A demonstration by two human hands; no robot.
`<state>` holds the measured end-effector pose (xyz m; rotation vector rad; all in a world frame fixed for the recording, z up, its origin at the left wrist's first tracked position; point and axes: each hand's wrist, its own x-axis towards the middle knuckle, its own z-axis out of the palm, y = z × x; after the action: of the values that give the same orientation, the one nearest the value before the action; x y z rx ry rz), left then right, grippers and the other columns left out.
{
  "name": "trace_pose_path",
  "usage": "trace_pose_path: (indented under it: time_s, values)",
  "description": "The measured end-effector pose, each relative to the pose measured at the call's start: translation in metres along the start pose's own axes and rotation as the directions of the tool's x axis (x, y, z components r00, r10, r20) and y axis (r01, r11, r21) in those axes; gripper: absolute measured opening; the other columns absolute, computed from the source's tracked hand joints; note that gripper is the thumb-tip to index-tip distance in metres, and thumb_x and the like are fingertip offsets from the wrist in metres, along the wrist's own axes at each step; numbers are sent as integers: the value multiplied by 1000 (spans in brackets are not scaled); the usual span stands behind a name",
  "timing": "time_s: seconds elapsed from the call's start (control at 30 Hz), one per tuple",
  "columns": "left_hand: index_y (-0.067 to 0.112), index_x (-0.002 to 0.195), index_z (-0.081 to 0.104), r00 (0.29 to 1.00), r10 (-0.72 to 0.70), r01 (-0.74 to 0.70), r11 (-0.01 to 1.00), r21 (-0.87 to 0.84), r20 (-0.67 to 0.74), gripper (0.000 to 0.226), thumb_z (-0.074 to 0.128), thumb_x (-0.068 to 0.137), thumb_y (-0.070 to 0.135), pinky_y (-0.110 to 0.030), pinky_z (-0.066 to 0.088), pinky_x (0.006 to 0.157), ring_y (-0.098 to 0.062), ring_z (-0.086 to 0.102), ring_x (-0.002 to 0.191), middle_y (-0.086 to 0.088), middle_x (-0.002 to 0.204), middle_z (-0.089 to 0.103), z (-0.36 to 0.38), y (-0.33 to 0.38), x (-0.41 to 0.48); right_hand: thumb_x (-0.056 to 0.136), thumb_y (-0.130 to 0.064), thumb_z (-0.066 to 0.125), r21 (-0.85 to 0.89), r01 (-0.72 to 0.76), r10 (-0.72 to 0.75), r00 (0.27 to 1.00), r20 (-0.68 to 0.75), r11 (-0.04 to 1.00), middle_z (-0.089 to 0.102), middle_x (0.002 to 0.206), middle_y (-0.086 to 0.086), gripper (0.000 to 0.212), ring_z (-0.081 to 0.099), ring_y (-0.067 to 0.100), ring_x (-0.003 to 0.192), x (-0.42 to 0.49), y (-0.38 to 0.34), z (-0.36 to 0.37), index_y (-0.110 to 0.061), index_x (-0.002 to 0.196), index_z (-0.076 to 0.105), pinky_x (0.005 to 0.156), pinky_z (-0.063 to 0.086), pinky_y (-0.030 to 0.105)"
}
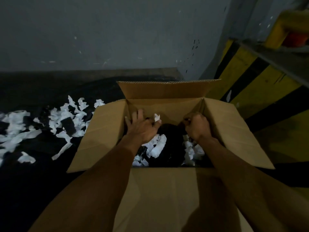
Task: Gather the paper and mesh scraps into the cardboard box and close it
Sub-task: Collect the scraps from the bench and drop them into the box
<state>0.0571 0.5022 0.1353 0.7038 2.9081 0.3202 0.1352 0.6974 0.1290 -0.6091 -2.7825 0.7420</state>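
Note:
An open cardboard box (103, 131) stands on the dark floor with all its flaps spread out. Inside it lie white paper scraps (158, 146) and a dark mesh bundle (168, 141). Both my hands are inside the box. My left hand (142, 126) has its fingers spread over the scraps, with a small white paper scrap (156, 117) at its fingertips. My right hand (198, 126) is clenched in a fist near the right wall, something dark at its knuckles; what it grips is hidden.
Several loose white paper strips (66, 118) and dark mesh pieces (69, 125) lie on the floor left of the box. A grey wall rises behind. A yellow-and-black striped post (247, 77) stands at the right.

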Motion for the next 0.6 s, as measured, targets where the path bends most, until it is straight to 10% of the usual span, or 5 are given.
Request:
trace_pose_path:
  time_s: [0.13,0.33,0.43,0.6]
  values:
    - [32,150,17,998,44,-41,997,-66,46,50,24,101,42,-62,4,113,-31,26,140,-8,154,26,-8,9,-3,80,-14,64,1,-33,32,999,33,999,41,139,14,60,39,36,127,-7,-3,-8,-20,137,48,104,39,41]
    - [21,140,45,975,26,-88,957,-278,-219,47,38,99,41,-46,30,111,-28,41,132,-6,146,43,-29,-2,-26,90,-21,56,90,13,-5,996,-86,996,35,146,15,51,39,36,129,-13,-35,-10,-19,140,45,108,37,41]
    - [34,149,23,989,-16,-52,896,-441,-149,52,37,99,34,-45,31,111,-25,36,137,-3,154,32,-39,-18,-36,92,-19,53,112,79,-66,991,-115,991,40,143,12,45,43,34,126,-15,-59,-5,-15,137,48,105,39,40]
    - [37,151,3,985,-14,-76,859,-507,-171,101,57,80,-12,-46,49,97,-28,46,128,-9,154,30,-47,-37,-50,91,-13,53,123,126,-115,989,-93,984,41,141,12,44,47,34,121,-29,-92,5,-14,135,50,101,43,40]
